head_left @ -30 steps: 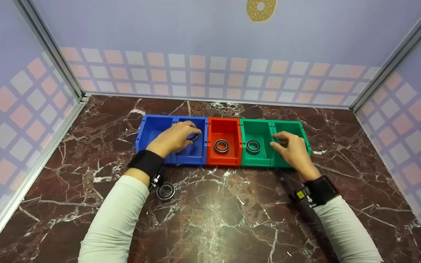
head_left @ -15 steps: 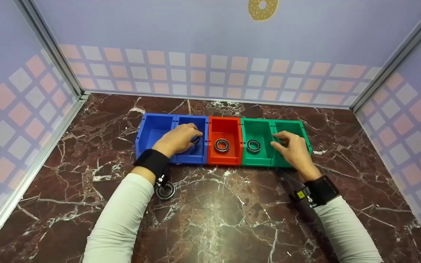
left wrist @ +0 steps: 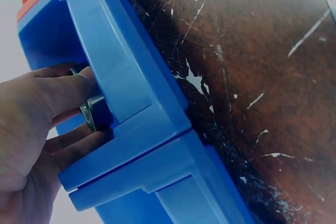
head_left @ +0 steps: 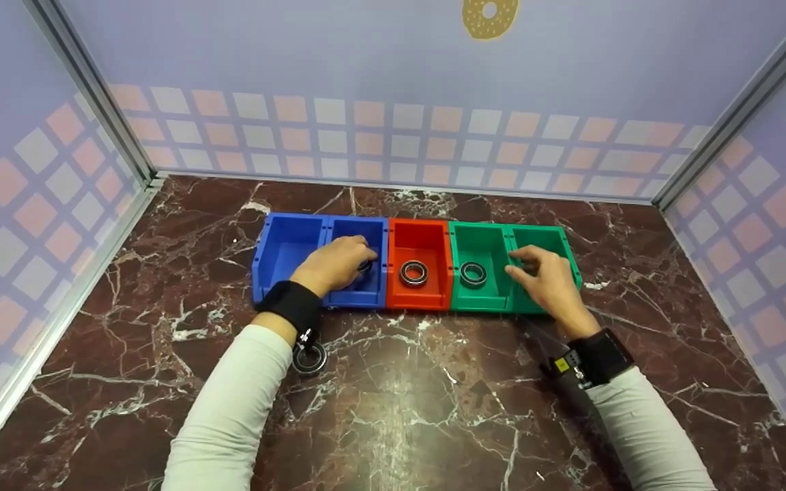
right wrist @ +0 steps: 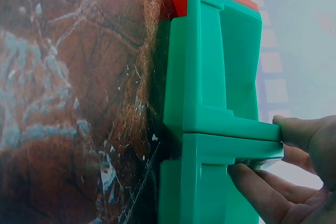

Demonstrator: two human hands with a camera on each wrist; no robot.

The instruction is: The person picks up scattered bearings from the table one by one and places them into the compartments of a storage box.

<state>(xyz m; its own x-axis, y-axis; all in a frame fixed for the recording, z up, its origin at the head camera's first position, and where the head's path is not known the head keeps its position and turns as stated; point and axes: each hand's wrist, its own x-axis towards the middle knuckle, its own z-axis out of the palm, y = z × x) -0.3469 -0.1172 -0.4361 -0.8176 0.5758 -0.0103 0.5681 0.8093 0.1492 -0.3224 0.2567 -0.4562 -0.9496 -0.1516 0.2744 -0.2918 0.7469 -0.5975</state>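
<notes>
My left hand [head_left: 338, 262] reaches down into the right-hand blue bin [head_left: 354, 298]. Its thumb and fingers pinch a ball bearing [left wrist: 89, 113], which the left wrist view shows low behind the bin's front lip; the hand partly covers it. My right hand [head_left: 548, 278] grips the adjoining side walls of the two green bins [right wrist: 231, 136], thumb on one side and fingers on the other. One bearing [head_left: 413, 273] lies flat in the red bin [head_left: 420, 301]. Another bearing [head_left: 473, 274] lies in the left green bin [head_left: 480, 303].
A further bearing [head_left: 310, 359] lies on the dark marbled table [head_left: 420, 416] just in front of the bins, under my left wrist. At the row's left end stands another blue bin [head_left: 292, 235]. Behind the row rises a lilac wall panel [head_left: 338, 54].
My left hand has moved slightly right and lower into the right-hand blue bin with the bearing. My right hand stays in place on the green bins.
</notes>
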